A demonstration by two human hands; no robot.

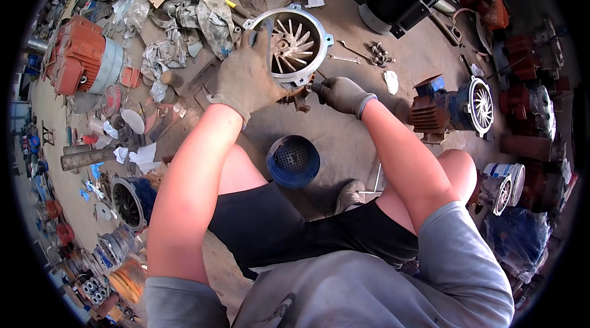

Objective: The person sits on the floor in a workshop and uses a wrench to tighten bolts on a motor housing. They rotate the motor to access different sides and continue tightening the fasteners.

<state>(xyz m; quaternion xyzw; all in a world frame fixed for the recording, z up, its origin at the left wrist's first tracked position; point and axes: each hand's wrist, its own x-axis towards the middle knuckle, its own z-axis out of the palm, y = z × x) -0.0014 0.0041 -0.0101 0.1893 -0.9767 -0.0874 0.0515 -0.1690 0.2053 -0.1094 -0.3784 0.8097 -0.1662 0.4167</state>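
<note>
**Gloved hands at a rigid metal motor housing**

The left hand [246, 76] is lying along the near-left side of the round motor housing [324, 42], its extended fingers reaching over the rim; whether they are gripping or only pressing, I cannot tell. The right hand [345, 95] is clenching, fingers curled just below the lower rim; anything pinched inside is too small to make out.

The housing is sitting on the floor in front of the person, its open face turning up and showing a radial-bladed fan [295, 46]. Judging by the metal, it should be handling as heavy and stiff, with little give; any grease would be making it slippery. The outer rim and projecting lugs are offering the soundest hold, while the thin blades are looking easier to bend or chip.

Farther out, open-ended wrenches [345, 59] and a cluster of bolts [382, 53] are lying to the right. A blue perforated cowl [289, 179] is resting nearer the person's legs, and a finned brown motor [427, 113] is lying beyond the right forearm.
</note>
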